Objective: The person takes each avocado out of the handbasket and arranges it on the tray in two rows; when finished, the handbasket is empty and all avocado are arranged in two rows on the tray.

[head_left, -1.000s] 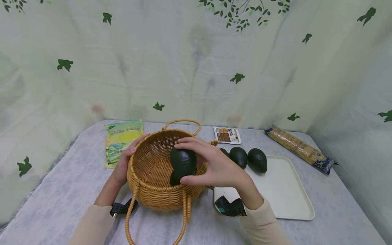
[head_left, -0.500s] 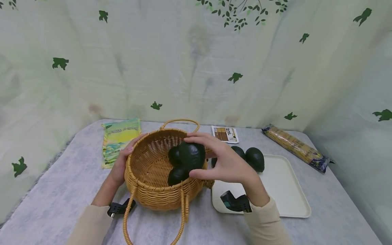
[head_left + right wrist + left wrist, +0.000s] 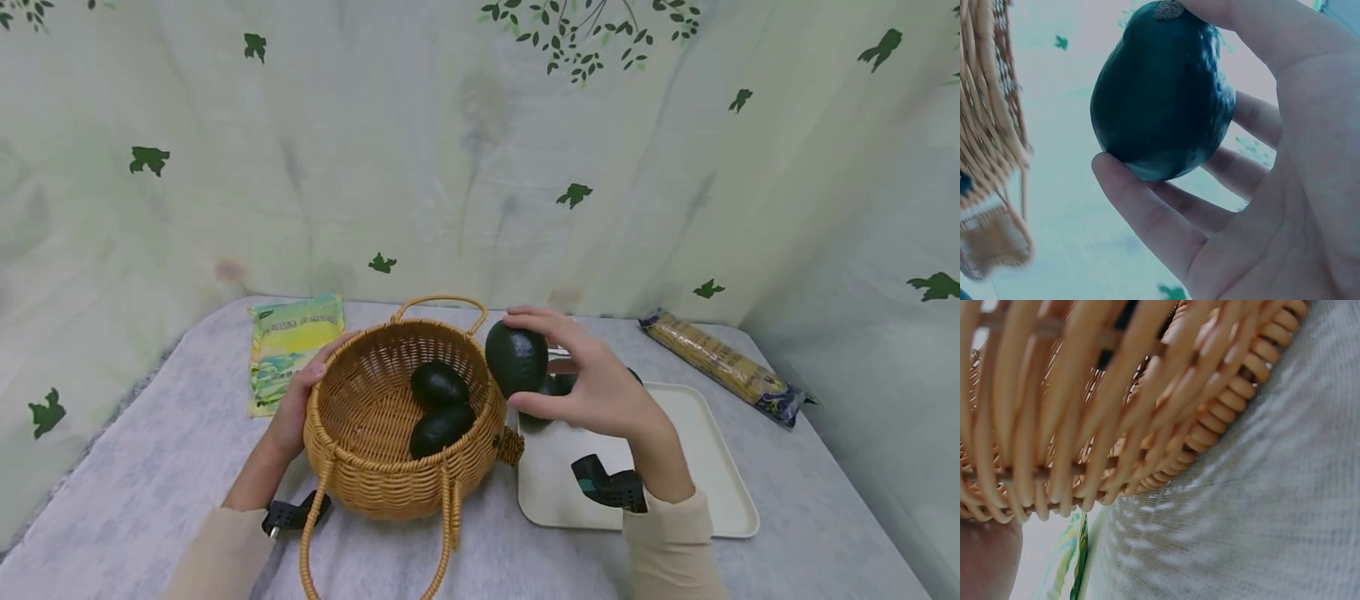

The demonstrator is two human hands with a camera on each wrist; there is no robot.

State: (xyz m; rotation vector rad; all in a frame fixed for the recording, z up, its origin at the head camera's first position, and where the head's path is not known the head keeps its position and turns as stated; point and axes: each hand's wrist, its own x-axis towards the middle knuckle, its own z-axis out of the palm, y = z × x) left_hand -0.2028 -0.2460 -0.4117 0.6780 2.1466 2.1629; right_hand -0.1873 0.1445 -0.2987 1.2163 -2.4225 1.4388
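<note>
A dark green avocado (image 3: 517, 358) is pinched between the thumb and fingertips of my right hand (image 3: 592, 375), just outside the right rim of a wicker basket (image 3: 397, 492). The right wrist view shows the held avocado (image 3: 1160, 100) with its stem end up, near the thumb. Inside the basket, on its right side, lie an avocado (image 3: 439, 384) and a second avocado (image 3: 442, 430) in front of it. My left hand (image 3: 294, 404) holds the basket's left side at the rim. In the left wrist view the woven wall (image 3: 1085, 412) hides most of that hand.
Right of the basket is a white tray (image 3: 697, 467), with more avocados (image 3: 558, 385) mostly hidden behind my right hand. A yellow-green packet (image 3: 288, 342) lies at back left. A long noodle-like package (image 3: 720, 367) lies at back right. One basket handle (image 3: 311, 542) hangs toward me.
My right hand has moved right with its avocado, from over the basket to outside its rim. The two avocados inside have come into full view. The left hand stays on the rim.
</note>
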